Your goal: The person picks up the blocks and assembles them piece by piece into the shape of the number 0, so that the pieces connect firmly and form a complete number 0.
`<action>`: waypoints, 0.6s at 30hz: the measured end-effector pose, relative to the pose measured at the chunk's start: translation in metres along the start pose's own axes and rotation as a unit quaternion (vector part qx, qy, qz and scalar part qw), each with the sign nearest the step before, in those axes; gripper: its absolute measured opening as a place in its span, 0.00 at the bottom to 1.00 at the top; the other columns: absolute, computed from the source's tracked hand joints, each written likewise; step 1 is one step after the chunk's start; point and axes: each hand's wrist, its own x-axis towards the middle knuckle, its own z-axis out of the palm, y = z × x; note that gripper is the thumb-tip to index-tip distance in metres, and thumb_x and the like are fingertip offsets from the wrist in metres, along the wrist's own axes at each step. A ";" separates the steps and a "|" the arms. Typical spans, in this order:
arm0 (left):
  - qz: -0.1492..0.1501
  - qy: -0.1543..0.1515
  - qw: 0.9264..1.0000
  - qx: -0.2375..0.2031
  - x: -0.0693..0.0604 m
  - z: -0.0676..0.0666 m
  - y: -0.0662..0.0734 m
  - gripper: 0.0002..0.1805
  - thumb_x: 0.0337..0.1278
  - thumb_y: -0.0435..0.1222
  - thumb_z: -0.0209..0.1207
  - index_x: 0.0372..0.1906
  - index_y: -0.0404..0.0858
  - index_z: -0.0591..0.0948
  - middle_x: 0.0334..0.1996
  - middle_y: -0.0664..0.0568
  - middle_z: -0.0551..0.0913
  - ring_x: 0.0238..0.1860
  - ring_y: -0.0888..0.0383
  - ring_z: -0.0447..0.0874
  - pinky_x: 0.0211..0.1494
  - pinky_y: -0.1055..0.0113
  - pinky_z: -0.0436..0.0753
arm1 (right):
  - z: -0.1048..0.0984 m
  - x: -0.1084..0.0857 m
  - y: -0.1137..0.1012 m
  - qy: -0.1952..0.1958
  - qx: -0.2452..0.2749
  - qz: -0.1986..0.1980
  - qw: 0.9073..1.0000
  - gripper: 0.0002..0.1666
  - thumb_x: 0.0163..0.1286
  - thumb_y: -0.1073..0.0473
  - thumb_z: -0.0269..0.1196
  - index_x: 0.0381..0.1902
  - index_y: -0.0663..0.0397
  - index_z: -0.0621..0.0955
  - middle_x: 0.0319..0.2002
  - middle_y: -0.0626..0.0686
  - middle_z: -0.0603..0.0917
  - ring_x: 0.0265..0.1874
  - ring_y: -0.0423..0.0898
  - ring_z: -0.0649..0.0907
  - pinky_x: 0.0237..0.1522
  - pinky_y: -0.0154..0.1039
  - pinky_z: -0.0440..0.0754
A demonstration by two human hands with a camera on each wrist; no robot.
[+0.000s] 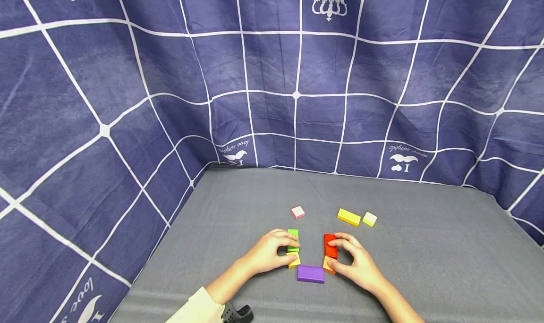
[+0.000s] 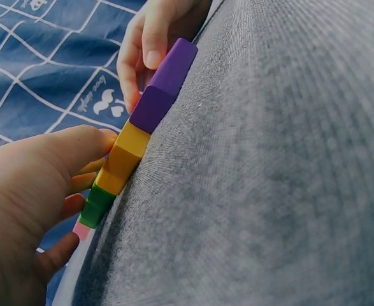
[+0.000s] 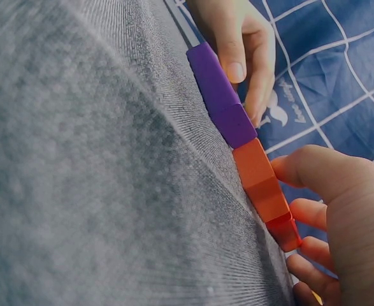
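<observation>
My left hand (image 1: 268, 251) lies over two blocks: its thumb touches the yellow block (image 1: 294, 263) and its fingertips rest on the green block (image 1: 293, 233) just behind. Opposite, my right hand (image 1: 358, 262) has its thumb on the orange block (image 1: 326, 264) and fingertips on the red block (image 1: 330, 251). The fingers of both hands are loosely bent over the tops. Between the two rows, at the near end, lies a purple block (image 1: 310, 274). In the left wrist view the purple block (image 2: 167, 80) stands next to the yellow one (image 2: 124, 159).
Farther back on the grey cloth (image 1: 255, 195) lie a small pink block with a pale top (image 1: 298, 212), a long yellow block (image 1: 349, 217) and a small pale yellow block (image 1: 369, 219). A blue curtain with white lines (image 1: 272, 115) hangs behind and at the left.
</observation>
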 end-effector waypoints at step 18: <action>-0.016 0.019 0.999 -0.046 -0.002 0.004 -0.006 0.13 0.49 0.38 0.70 0.42 0.40 0.88 0.45 0.54 0.85 0.51 0.57 0.79 0.58 0.67 0.73 | -0.026 0.017 0.009 0.041 -0.074 0.030 0.996 0.19 0.52 0.64 0.73 0.44 0.55 0.83 0.45 0.50 0.83 0.45 0.48 0.81 0.44 0.39 0.78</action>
